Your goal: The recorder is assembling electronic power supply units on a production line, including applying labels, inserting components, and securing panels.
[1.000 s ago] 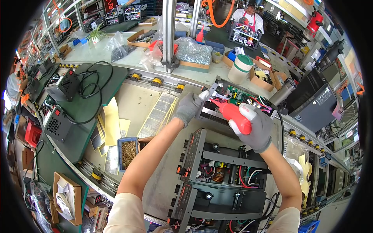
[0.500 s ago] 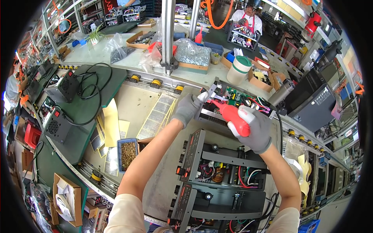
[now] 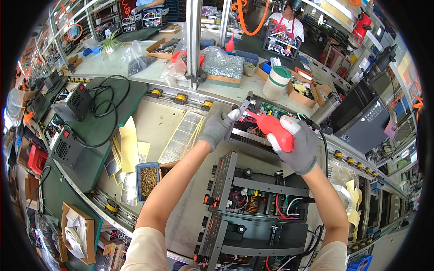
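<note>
In a grey glove, my right hand is wrapped round a red squeeze bottle. The bottle's narrow nozzle points left, toward the inner side of the front panel of an open-topped electronic unit. My left hand, gloved too, pinches that panel's upper edge near a black knob. Green circuit boards and coloured wires show inside the unit. Whether the nozzle tip touches anything cannot be made out. Nearer to me lie two more open units, a middle one and a front one, with black covers and wiring.
Left of my left forearm are a blue bin of small brass-coloured parts and printed label sheets. A white jar with a green lid stands behind the far unit. Black power-supply boxes rest on a green board. Another person is across the bench.
The red bottle and my right hand have shifted slightly right, and the bottle tilts a little differently. My left hand stays at the panel. The two nearer units have not moved.
</note>
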Demonstrator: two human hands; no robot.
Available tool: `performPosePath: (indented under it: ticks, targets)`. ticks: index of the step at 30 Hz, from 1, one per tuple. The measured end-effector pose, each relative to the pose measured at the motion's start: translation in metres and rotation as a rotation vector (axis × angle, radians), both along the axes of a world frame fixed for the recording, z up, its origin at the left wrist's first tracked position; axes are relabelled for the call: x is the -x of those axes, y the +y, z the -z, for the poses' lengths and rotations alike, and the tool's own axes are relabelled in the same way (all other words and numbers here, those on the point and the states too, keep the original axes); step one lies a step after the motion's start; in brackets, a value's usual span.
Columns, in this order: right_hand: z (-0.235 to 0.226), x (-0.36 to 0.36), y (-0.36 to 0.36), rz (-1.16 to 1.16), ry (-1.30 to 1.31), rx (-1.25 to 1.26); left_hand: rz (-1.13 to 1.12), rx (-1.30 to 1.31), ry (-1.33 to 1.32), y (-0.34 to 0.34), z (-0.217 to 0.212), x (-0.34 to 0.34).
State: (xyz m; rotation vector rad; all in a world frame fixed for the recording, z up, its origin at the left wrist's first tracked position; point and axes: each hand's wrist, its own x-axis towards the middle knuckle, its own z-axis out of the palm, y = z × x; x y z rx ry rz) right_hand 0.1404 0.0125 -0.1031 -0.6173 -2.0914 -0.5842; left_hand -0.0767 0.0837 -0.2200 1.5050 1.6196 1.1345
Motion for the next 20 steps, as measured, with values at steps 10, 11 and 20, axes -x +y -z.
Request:
performPosePath:
  ticks: [10,11,20]
  targets:
    - [0.002,0.002,-0.004,0.006,-0.015,0.042,-0.005,-0.031,0.026,-0.001,-0.001,0.001]
    - [0.001,0.002,-0.004,0.008,-0.022,0.037,-0.001,-0.022,0.042,-0.001,-0.002,0.001]
    - [-0.001,-0.037,-0.035,-0.187,0.709,0.647,0.243,-0.208,-0.312,-0.033,0.044,0.012]
